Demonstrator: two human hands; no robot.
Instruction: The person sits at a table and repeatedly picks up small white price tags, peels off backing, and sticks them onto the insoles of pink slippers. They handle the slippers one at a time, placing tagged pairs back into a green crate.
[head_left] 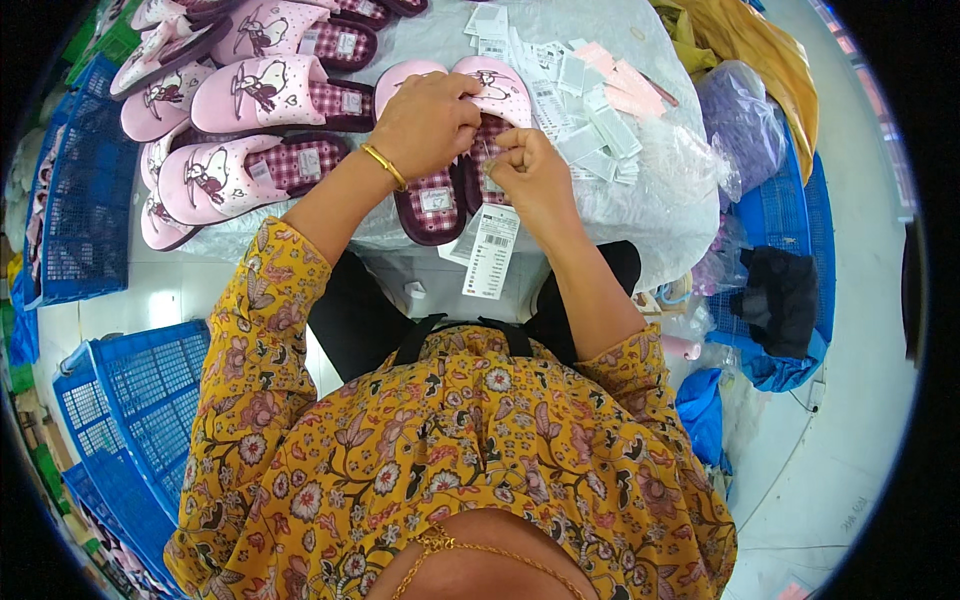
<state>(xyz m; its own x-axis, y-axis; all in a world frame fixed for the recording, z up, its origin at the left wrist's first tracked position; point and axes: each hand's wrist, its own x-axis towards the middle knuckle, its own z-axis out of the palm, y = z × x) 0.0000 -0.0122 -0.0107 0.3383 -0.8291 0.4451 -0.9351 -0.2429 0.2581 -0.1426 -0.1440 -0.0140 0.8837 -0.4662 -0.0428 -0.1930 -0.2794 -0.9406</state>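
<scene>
Pink slippers [455, 150] are gripped by left hand [425, 120] | tag [490, 250] is pinched by right hand [530, 175] | tag best kept taut, slippers steadied.

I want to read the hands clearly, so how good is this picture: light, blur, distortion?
Head view: bright, even light with soft shadows; the left hand and right hand on the pink slippers are sharp at centre. Fisheye bending curves the blue crates near the black rim. Mild glare on the plastic sheet; the paper tags look washed out.

Both forearms forward, left hand [425, 120] curled knuckles-up, right hand [528, 172] in a pinching grip just beside it.
</scene>
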